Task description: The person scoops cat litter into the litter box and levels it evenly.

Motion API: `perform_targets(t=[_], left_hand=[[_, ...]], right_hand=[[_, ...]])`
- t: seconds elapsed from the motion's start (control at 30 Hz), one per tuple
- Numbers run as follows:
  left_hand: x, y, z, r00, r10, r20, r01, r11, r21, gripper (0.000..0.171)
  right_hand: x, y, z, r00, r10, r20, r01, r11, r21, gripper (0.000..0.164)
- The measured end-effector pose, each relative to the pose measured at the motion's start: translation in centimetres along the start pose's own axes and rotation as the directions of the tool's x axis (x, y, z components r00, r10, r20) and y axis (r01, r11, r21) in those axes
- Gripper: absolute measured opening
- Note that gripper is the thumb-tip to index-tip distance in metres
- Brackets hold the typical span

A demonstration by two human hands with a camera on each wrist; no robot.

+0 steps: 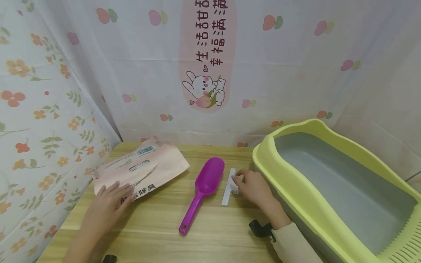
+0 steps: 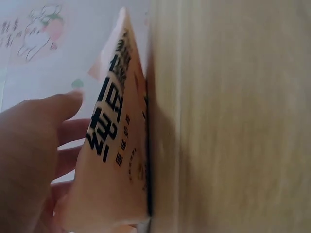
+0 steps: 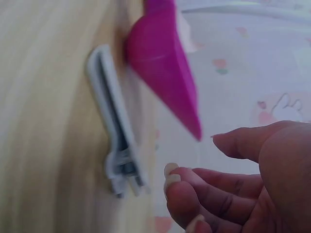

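My left hand (image 1: 106,204) rests on the near part of a pink printed bag (image 1: 169,164), fingers spread. The left wrist view shows the bag (image 2: 121,145) edge-on, its dark lettering beside the thumb. Just right of a white bag sealing clip (image 1: 228,191), my right hand (image 1: 254,186) hovers with fingers loosely bent. From the right wrist, the clip (image 3: 112,107) lies on the wood, apart from the fingertips (image 3: 182,194); that hand holds nothing. Between the bag and the clip lies a purple scoop (image 1: 210,177), handle toward me.
A grey litter box with a yellow-green rim (image 1: 307,193) fills the right side, close beside my right forearm. Printed curtains (image 1: 148,73) hang behind and left of the wooden table (image 1: 151,233). Black wrist mounts (image 1: 260,229) show near both wrists.
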State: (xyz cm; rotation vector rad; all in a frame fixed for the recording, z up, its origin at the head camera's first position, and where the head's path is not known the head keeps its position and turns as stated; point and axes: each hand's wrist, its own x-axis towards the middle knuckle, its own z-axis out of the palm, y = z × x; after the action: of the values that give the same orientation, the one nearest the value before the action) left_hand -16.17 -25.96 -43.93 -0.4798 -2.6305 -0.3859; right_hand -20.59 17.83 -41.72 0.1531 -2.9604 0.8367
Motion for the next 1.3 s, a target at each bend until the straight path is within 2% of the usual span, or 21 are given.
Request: perform_targets(t=[0.2, 0.33, 0.4, 0.5, 0.6, 0.77, 0.9, 1.1, 1.17, 1.3], left_hand=[[0.7, 0.9, -0.1, 0.995, 0.036, -0.096, -0.031, 0.998, 0.056, 0.029], [1.1, 1.3, -0.5, 0.993, 0.032, -0.114, -0.023, 0.997, 0.079, 0.03], [1.4, 1.6, -0.7, 0.997, -0.011, -0.075, 0.017, 0.997, 0.079, 0.032], [2.0, 2.1, -1.1, 0.994, -0.101, 0.032, 0.099, 0.993, 0.067, 0.038], [2.6, 2.4, -1.4, 0.975, -0.18, 0.128, 0.172, 0.983, 0.066, 0.043], [3.4, 2.6, -1.7, 0.94, -0.258, 0.223, 0.253, 0.966, 0.051, 0.05], [4.2, 2.8, -1.9, 0.91, -0.292, 0.293, 0.293, 0.955, 0.04, 0.045], [5.1, 3.1, -2.1, 0.887, -0.305, 0.348, 0.328, 0.945, -0.007, 0.037], [5.3, 3.2, -2.2, 0.885, -0.295, 0.361, 0.329, 0.944, -0.034, 0.035], [5.9, 3.7, -2.4, 0.892, -0.258, 0.37, 0.31, 0.947, -0.085, 0.03]], right_hand=[[-0.8, -1.7, -1.2, 0.999, -0.038, -0.013, 0.038, 0.999, 0.003, 0.029], [-1.3, -3.0, -1.6, 0.996, -0.086, -0.022, 0.087, 0.996, 0.035, 0.025], [-1.5, -3.5, -1.7, 0.995, -0.1, -0.016, 0.1, 0.993, 0.056, 0.024], [-1.6, -4.3, -1.7, 0.994, -0.111, -0.009, 0.112, 0.991, 0.077, 0.024], [-1.7, -4.9, -1.7, 0.993, -0.116, -0.005, 0.116, 0.987, 0.107, 0.023], [-1.6, -6.1, -1.5, 0.99, -0.139, 0.017, 0.135, 0.979, 0.151, 0.022], [-1.6, -7.3, -0.8, 0.987, -0.161, 0.006, 0.158, 0.977, 0.143, 0.025], [-1.6, -9.1, 0.8, 0.975, -0.218, 0.035, 0.207, 0.959, 0.195, 0.024], [-1.6, -9.7, 1.5, 0.97, -0.24, 0.046, 0.226, 0.952, 0.207, 0.022], [-1.6, -10.9, 2.6, 0.961, -0.266, 0.078, 0.242, 0.943, 0.23, 0.02]])
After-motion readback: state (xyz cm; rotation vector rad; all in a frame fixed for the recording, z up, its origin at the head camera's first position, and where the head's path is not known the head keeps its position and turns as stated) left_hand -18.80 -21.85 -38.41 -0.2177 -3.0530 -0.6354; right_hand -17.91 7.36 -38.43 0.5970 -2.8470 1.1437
